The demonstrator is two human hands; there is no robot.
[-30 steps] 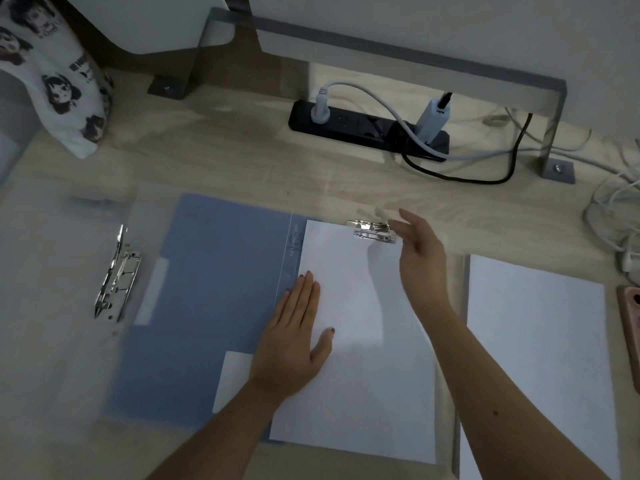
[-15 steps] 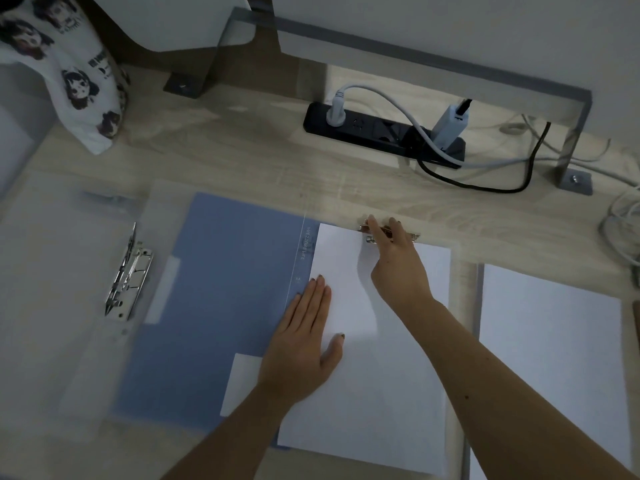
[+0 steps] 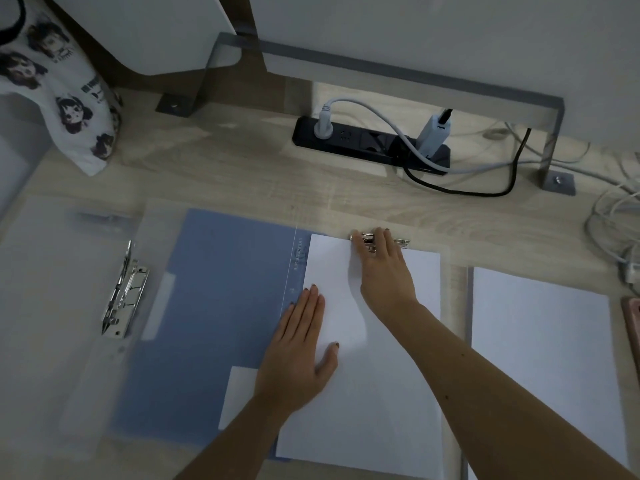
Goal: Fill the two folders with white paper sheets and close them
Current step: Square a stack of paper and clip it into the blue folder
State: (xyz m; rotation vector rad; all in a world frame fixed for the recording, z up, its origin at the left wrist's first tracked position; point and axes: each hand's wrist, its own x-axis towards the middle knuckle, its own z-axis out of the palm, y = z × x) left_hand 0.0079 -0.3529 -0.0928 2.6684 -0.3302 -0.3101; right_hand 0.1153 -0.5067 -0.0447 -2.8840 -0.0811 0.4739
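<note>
An open blue folder (image 3: 221, 306) lies flat in the middle of the desk. White paper sheets (image 3: 391, 393) rest on its right half. My left hand (image 3: 298, 355) lies flat, fingers straight, on the sheets' left edge. My right hand (image 3: 384, 268) presses down on the metal clip (image 3: 401, 242) at the top of the sheets, fingers over it. A second, translucent folder (image 3: 52, 306) lies open at the left with its metal clip (image 3: 124, 292) showing. A stack of white paper (image 3: 540, 358) sits at the right.
A black power strip (image 3: 367, 140) with plugs and cables lies at the back of the wooden desk (image 3: 242, 178). A printed cloth bag (image 3: 65, 95) stands at the back left. Loose white cables (image 3: 616, 216) and a pink object (image 3: 632, 323) are at the right edge.
My right hand came down from above the clip onto it and now presses it against the sheets. My left hand stayed flat on the paper.
</note>
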